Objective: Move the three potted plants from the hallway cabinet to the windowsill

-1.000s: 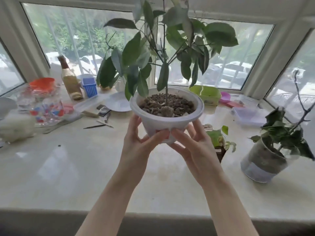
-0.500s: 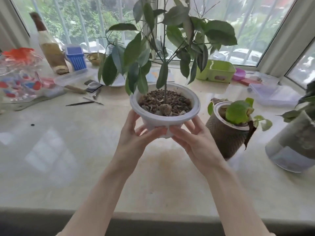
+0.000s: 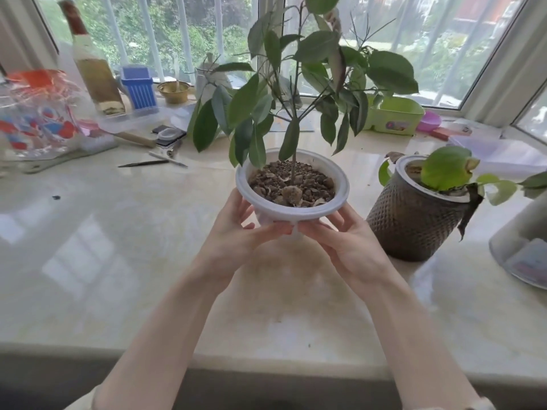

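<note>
I hold a white pot (image 3: 340, 184) with a tall leafy plant and pebbly soil above the marble windowsill (image 3: 118, 247). My left hand (image 3: 233, 232) cups its left side and underside. My right hand (image 3: 340, 241) cups its right side, fingertips meeting the left hand's below the rim. Whether the pot's base touches the sill is hidden by my hands. A brown textured pot (image 3: 411, 220) with a small green plant stands on the sill just right of it. A grey pot (image 3: 524, 250) is partly cut off at the right edge.
Along the window sit a bottle (image 3: 94, 69), a blue basket (image 3: 139, 87), a brass bowl (image 3: 173, 91), a green box (image 3: 393, 115) and a clear lidded box (image 3: 497, 152). A patterned glass jar (image 3: 32, 119) stands far left. Small tools (image 3: 145, 164) lie behind the pot's left.
The view has come closer to the sill and the white pot has dropped lower toward it. Both hands keep the same hold. The brown pot now shows fully at the right.
</note>
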